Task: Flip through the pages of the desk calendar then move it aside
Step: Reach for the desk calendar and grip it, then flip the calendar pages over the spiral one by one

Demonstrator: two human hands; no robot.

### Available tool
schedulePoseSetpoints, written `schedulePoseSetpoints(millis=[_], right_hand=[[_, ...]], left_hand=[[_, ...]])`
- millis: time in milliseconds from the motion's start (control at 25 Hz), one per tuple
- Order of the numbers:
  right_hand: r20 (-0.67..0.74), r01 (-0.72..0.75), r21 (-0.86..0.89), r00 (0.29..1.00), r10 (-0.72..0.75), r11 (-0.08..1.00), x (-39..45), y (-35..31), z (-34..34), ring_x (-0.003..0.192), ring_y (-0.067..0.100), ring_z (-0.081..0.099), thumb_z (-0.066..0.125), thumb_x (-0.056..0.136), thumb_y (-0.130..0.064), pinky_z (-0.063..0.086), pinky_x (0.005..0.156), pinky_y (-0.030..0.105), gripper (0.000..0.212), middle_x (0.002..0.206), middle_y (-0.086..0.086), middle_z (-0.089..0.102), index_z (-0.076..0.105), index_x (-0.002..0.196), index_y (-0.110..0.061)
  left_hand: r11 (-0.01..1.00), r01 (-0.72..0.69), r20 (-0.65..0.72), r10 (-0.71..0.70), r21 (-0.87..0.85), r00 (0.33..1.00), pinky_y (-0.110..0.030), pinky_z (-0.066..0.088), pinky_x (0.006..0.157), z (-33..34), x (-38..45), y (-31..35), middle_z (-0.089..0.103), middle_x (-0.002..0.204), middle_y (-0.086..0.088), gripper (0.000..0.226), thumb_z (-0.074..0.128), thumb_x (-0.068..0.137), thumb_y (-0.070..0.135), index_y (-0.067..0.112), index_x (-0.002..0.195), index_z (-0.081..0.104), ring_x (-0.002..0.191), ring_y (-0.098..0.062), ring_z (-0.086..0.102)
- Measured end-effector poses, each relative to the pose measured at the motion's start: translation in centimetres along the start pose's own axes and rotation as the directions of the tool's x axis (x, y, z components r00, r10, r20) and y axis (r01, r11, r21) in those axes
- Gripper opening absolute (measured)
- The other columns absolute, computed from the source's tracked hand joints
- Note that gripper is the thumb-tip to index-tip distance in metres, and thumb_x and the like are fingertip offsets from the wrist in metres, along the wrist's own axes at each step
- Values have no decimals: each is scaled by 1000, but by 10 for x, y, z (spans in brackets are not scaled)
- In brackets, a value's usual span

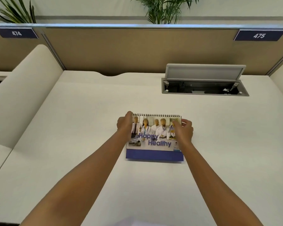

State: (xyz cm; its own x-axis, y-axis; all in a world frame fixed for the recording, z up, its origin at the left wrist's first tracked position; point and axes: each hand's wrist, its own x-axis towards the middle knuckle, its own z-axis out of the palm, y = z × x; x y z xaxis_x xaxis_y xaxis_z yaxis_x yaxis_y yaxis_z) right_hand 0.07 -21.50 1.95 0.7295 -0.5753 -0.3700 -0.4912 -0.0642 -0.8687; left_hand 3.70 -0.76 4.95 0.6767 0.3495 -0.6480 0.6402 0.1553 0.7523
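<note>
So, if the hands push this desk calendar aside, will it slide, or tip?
The desk calendar stands as a tent on a wide blue base, so it probably slides. Gripped high near the spiral, it might tip. Loose pages could flop.

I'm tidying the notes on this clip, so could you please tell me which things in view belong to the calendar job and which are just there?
Part of the job:
desk calendar, cover page showing
left hand, at its top left corner
right hand, at its top right corner
desk, which it stands on

Just there:
open cable hatch
number signs 474 and 475
plants
</note>
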Motion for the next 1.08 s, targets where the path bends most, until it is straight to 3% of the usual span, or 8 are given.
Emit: schedulePoseSetpoints(millis=[80,160,360,480,640,720,880,1080], right_hand=[[-42,95,135,995,-90,986,-3,-12,-1,101,19,60,68,86,-34,53,76,33,34,125,5,56,53,113,-22],[-89,181,230,982,-164,956,-7,-22,-2,98,15,62,71,85,-33,55,70,27,32,121,4,59,53,110,-24],[-155,337,311,940,-303,889,-17,-24,-4,101,17,68,72,87,-30,62,75,34,34,116,0,66,52,113,-21],[-209,380,358,923,-323,853,-23,-17,-2,97,14,70,69,88,-29,63,76,36,29,112,-2,68,53,111,-20],[-245,443,323,893,-378,836,-28,-7,0,105,20,67,69,89,-24,61,83,41,30,117,2,66,53,114,-15],[-251,474,274,875,-413,837,-28,-2,0,109,16,64,68,90,-23,59,89,39,32,120,0,64,54,117,-15],[-250,434,211,890,-381,876,-32,21,3,107,3,59,62,94,-28,54,93,32,23,119,-9,60,53,116,-26],[-148,171,110,977,-154,979,-36,48,12,130,29,49,65,92,-18,46,101,36,54,145,10,48,39,139,-13]], left_hand=[[997,-72,-4,72,-29,997,-32,48,67,2,0,10,53,90,-4,20,56,87,37,17,85,51,79,-20,50],[989,-139,21,140,-47,990,-28,40,59,0,-1,22,56,100,-3,24,58,89,38,17,102,53,81,-15,51],[948,-299,34,304,-110,952,-35,52,71,-5,-8,37,63,112,-7,17,60,95,32,21,105,51,104,-26,62],[913,-362,-10,367,-187,930,-27,56,64,-9,-14,23,66,103,-5,15,61,97,33,21,98,51,94,-21,68],[931,-320,12,327,-176,945,-35,61,66,-13,-15,23,71,99,-8,33,67,90,46,17,92,51,88,-22,71],[925,-330,17,339,-188,941,-24,55,50,-16,-15,24,72,88,-5,36,70,87,45,15,88,51,73,-14,73],[939,-264,42,279,-219,959,-15,47,38,-17,-18,19,73,80,-1,41,69,85,50,13,89,53,52,-4,69],[966,-127,265,187,-227,946,-35,60,63,-16,-19,24,79,89,-1,47,58,89,58,17,107,71,76,-16,76]])
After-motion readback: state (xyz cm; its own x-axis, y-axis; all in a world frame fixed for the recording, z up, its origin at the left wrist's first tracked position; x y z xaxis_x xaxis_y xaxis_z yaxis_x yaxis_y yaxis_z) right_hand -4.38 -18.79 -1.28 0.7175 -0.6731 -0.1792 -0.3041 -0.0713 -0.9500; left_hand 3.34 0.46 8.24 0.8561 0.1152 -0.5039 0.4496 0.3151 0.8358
